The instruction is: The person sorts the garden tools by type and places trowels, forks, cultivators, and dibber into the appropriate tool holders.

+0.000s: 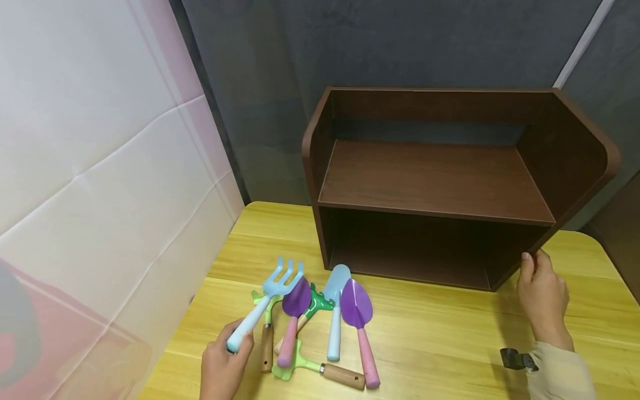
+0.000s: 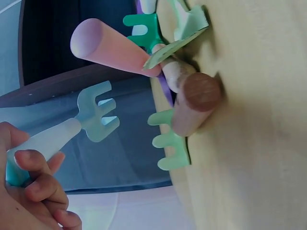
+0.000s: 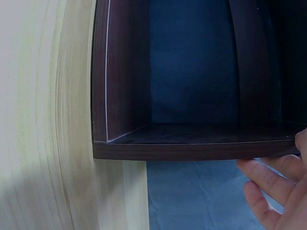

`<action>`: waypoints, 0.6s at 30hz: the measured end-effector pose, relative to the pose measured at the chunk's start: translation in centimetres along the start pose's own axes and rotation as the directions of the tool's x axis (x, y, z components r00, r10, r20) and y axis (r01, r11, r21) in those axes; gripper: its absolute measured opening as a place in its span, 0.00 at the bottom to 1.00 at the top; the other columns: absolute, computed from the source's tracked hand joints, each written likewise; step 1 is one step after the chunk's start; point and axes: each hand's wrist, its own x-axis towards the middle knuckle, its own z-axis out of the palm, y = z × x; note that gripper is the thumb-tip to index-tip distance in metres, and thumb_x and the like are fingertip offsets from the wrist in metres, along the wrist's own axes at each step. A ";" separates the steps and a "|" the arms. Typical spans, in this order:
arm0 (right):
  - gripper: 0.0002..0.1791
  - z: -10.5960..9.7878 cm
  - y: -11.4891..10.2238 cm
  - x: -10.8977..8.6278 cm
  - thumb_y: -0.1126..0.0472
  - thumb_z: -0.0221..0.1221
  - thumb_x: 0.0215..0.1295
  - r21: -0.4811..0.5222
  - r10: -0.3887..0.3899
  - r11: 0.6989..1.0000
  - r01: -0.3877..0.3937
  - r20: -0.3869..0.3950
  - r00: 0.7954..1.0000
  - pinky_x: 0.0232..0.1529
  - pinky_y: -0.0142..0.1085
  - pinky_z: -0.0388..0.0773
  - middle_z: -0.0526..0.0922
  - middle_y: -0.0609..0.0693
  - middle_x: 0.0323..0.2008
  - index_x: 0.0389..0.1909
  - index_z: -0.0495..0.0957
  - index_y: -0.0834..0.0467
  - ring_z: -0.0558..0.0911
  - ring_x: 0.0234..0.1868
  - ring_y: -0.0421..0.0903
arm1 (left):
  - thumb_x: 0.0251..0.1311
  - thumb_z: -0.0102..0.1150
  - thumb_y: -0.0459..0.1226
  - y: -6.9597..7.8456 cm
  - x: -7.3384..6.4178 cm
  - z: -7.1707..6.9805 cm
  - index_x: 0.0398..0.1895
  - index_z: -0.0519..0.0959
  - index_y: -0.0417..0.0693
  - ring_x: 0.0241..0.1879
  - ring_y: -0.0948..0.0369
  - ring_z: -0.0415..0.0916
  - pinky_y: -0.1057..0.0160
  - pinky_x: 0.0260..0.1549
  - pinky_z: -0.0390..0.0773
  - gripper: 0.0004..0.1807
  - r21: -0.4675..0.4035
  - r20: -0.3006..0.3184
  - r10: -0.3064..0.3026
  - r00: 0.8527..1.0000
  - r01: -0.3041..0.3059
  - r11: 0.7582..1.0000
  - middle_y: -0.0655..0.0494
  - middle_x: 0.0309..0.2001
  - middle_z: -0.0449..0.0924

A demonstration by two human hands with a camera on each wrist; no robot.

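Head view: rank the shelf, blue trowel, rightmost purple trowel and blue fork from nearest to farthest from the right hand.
1. Shelf: its right edge is in the right hand.
2. Rightmost purple trowel: left of that hand.
3. Blue trowel: left of that purple trowel.
4. Blue fork: in the left hand.

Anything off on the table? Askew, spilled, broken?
Nothing visibly spilled or broken. Only the garden tools look untidy, jumbled by the brown shelf unit: the left purple trowel overlaps the green rake, and the frontmost light-green tool lies crosswise, while the others' heads point towards the shelf.
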 end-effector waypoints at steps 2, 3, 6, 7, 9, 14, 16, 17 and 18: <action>0.21 0.0 0.0 0.0 0.56 0.40 0.73 -0.002 -0.006 1.000 0.006 -0.007 1.000 0.25 0.61 0.61 0.74 0.74 0.28 0.51 0.68 0.70 0.71 0.31 0.77 | 0.51 0.61 0.33 0.2 0.1 -0.1 0.41 0.81 0.43 0.13 0.63 0.58 0.66 0.13 0.60 0.12 0.004 -0.006 0.017 1.000 -0.017 1.000 0.61 0.10 0.62; 0.21 0.0 0.0 0.0 0.56 0.40 0.73 -0.002 -0.010 1.000 0.010 -0.011 1.000 0.25 0.61 0.61 0.74 0.74 0.28 0.51 0.68 0.70 0.71 0.31 0.77 | 0.51 0.62 0.33 0.4 0.1 -0.1 0.41 0.81 0.43 0.14 0.62 0.58 0.66 0.14 0.60 0.12 0.005 -0.007 0.022 1.000 -0.022 1.000 0.61 0.11 0.63; 0.20 0.1 0.0 0.0 0.56 0.41 0.73 -0.002 -0.022 1.000 0.022 -0.018 1.000 0.25 0.61 0.61 0.74 0.74 0.27 0.50 0.68 0.70 0.71 0.30 0.77 | 0.51 0.62 0.33 0.7 0.2 -0.3 0.42 0.81 0.43 0.18 0.60 0.59 0.65 0.16 0.60 0.13 0.005 -0.010 0.032 0.999 -0.032 0.999 0.60 0.12 0.63; 0.20 0.1 0.0 0.0 0.56 0.41 0.73 -0.002 -0.024 1.000 0.024 -0.019 1.000 0.24 0.61 0.61 0.74 0.74 0.26 0.50 0.68 0.70 0.71 0.30 0.77 | 0.51 0.62 0.33 0.9 0.2 -0.4 0.42 0.81 0.43 0.18 0.60 0.59 0.65 0.16 0.60 0.13 0.002 -0.012 0.036 0.999 -0.036 0.999 0.60 0.12 0.63; 0.20 0.1 0.1 0.0 0.56 0.41 0.73 -0.004 -0.024 1.000 0.023 -0.016 1.000 0.24 0.61 0.61 0.73 0.74 0.25 0.50 0.68 0.70 0.71 0.30 0.77 | 0.51 0.62 0.32 1.2 0.2 -0.5 0.42 0.81 0.43 0.19 0.60 0.59 0.66 0.16 0.60 0.13 -0.005 -0.015 0.044 0.999 -0.044 0.999 0.59 0.12 0.63; 0.20 0.1 0.1 0.1 0.56 0.40 0.73 -0.008 -0.012 1.000 0.012 -0.009 1.000 0.24 0.61 0.61 0.73 0.75 0.27 0.51 0.67 0.70 0.70 0.31 0.78 | 0.51 0.63 0.33 2.0 0.4 -0.7 0.42 0.82 0.44 0.19 0.60 0.57 0.66 0.16 0.60 0.13 -0.016 -0.029 0.058 0.998 -0.058 0.998 0.60 0.12 0.60; 0.20 0.1 0.0 0.0 0.56 0.40 0.73 -0.008 -0.008 1.000 0.008 -0.011 1.000 0.24 0.61 0.61 0.74 0.75 0.27 0.51 0.67 0.70 0.70 0.32 0.78 | 0.50 0.63 0.32 2.3 0.5 -0.8 0.42 0.82 0.45 0.19 0.60 0.57 0.65 0.16 0.60 0.13 -0.021 -0.035 0.069 0.997 -0.070 0.997 0.61 0.12 0.59; 0.20 0.1 0.0 0.0 0.56 0.41 0.73 -0.008 -0.010 1.000 0.010 -0.014 1.000 0.24 0.61 0.61 0.74 0.74 0.27 0.50 0.68 0.70 0.71 0.31 0.78 | 0.50 0.63 0.32 2.4 0.5 -0.8 0.42 0.82 0.45 0.19 0.60 0.57 0.65 0.16 0.60 0.13 -0.025 -0.037 0.078 0.996 -0.079 0.997 0.62 0.12 0.58; 0.20 0.1 -0.1 0.0 0.56 0.40 0.73 -0.008 -0.011 1.000 0.011 -0.015 1.000 0.23 0.60 0.61 0.73 0.73 0.26 0.50 0.68 0.69 0.71 0.30 0.77 | 0.50 0.63 0.32 2.5 0.6 -0.8 0.41 0.82 0.45 0.19 0.60 0.57 0.65 0.16 0.60 0.13 -0.029 -0.040 0.089 0.995 -0.090 0.995 0.62 0.11 0.58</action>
